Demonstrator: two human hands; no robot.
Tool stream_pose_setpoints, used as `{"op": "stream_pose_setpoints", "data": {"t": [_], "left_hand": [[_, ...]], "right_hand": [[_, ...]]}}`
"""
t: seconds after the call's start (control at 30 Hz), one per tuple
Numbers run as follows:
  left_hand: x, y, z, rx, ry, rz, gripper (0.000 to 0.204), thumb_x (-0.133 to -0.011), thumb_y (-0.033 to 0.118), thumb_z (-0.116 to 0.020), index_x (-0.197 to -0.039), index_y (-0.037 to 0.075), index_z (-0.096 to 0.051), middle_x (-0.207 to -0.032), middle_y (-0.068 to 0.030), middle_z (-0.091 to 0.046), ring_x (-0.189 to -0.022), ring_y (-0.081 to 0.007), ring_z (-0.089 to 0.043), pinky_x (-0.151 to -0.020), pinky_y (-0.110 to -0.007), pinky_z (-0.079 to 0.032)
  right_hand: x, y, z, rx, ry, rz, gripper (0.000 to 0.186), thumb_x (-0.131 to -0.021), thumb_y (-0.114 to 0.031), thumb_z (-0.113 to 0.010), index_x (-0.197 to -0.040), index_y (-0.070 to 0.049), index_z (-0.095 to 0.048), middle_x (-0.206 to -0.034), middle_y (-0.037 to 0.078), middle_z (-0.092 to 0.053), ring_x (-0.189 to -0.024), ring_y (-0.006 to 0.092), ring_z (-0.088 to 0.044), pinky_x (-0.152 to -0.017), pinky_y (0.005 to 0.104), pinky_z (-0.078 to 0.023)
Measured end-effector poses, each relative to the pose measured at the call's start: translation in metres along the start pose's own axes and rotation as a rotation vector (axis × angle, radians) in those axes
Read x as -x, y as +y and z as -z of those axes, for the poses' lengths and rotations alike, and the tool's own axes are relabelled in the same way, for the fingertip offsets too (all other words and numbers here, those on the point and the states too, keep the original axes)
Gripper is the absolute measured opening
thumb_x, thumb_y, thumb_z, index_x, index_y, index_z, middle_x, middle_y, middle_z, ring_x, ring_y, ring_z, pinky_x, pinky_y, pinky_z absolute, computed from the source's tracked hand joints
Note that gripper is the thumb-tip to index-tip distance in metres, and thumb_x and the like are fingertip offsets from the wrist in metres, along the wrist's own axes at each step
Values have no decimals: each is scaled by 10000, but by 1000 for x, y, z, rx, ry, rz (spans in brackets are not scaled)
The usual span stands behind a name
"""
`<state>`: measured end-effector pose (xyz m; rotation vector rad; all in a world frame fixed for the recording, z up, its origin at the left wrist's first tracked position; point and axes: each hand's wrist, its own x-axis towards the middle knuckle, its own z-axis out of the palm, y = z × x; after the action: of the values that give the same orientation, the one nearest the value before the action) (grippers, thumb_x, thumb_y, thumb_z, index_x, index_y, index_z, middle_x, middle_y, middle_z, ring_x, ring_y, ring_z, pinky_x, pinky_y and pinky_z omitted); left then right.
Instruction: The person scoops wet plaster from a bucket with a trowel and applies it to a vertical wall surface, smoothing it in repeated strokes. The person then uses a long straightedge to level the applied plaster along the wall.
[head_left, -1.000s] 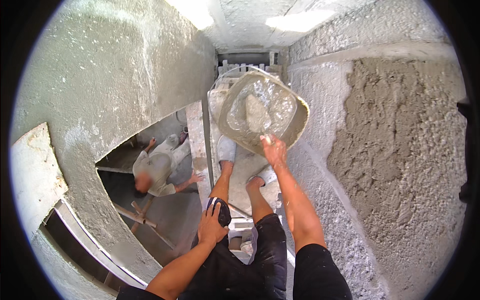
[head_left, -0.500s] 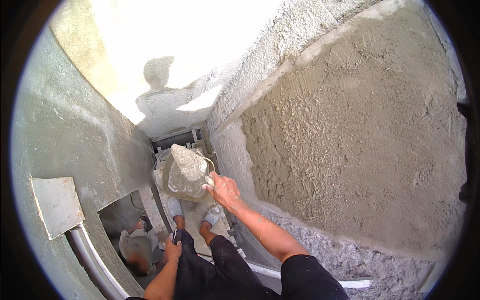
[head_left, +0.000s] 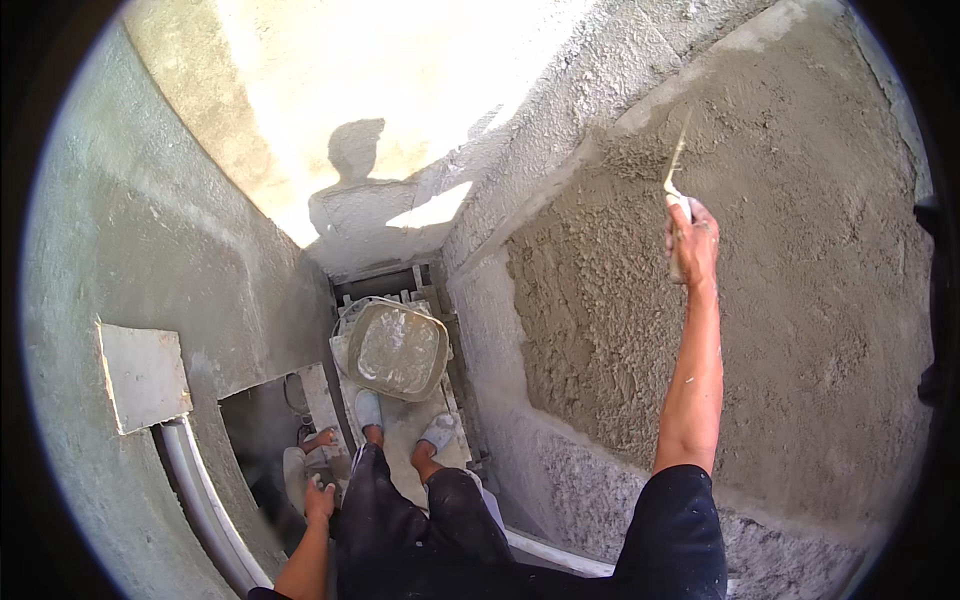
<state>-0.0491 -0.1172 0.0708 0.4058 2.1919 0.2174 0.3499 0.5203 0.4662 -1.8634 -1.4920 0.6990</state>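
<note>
My right hand grips the pale handle of a trowel, its blade at the mortar-coated wall on the right, near the top of the rough grey coat. Below, on a narrow board platform between my feet and the far wall, sits a square bucket with wet grey mortar inside. My left hand is low beside my left leg, fingers curled; what they hold, if anything, is too small to make out.
A grey wall rises on the left, with a loose square board and a long slot. Beside the platform is a dark opening, where part of a co-worker shows below. The sunlit end wall carries my shadow.
My right hand has moved from over the bucket up and rightward to the wall, taking the trowel, which was heaped with mortar. The view has swung upward, and less of the co-worker shows.
</note>
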Motion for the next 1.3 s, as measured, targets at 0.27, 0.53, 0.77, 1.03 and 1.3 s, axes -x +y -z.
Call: {"op": "stream_pose_setpoints", "data": {"t": [0.27,0.53,0.77,1.03,1.3], "left_hand": [[-23,30,-33,-18,-211,5,656,-907,252,-737,-1466,14,-488,-1300,-205,-662,-1207,-314,-642,-1049,-383,-478],[-16,-25,-1,100,-193,155,542,-881,227,-731,-1343,-20,-589,-1264,-183,-687,-1164,-305,-670,-1018,-401,-503],[-10,-78,32,-3,-113,270,500,-862,257,-736,-1263,-29,-648,-1195,-209,-714,-1117,-307,-693,-980,-387,-522],[-79,-58,13,201,-154,197,472,-884,237,-737,-1269,-24,-652,-1143,-180,-730,-1024,-261,-710,-908,-362,-541],[-92,32,-2,341,-240,34,446,-960,212,-686,-1347,6,-605,-1085,-91,-709,-909,-172,-668,-797,-315,-543]], "right_hand": [[-15,82,-102,124,-358,-138,279,-956,-262,-711,-1084,-15,-687,-731,28,-632,-548,119,-584,-483,303,-480],[-162,181,-243,802,-275,106,444,-880,-372,-768,-1111,4,-720,-962,176,-748,-786,277,-758,-762,414,-592],[-185,212,-261,874,-142,-165,540,-931,-411,-692,-1239,29,-633,-1162,229,-710,-1037,351,-714,-939,459,-558],[-146,109,-116,858,32,88,479,-931,-367,-683,-1229,8,-684,-1189,254,-700,-1133,425,-666,-978,490,-523],[-52,35,-58,1054,154,161,326,-956,-291,-648,-1174,-51,-626,-1001,212,-724,-973,398,-706,-850,512,-557]]}}
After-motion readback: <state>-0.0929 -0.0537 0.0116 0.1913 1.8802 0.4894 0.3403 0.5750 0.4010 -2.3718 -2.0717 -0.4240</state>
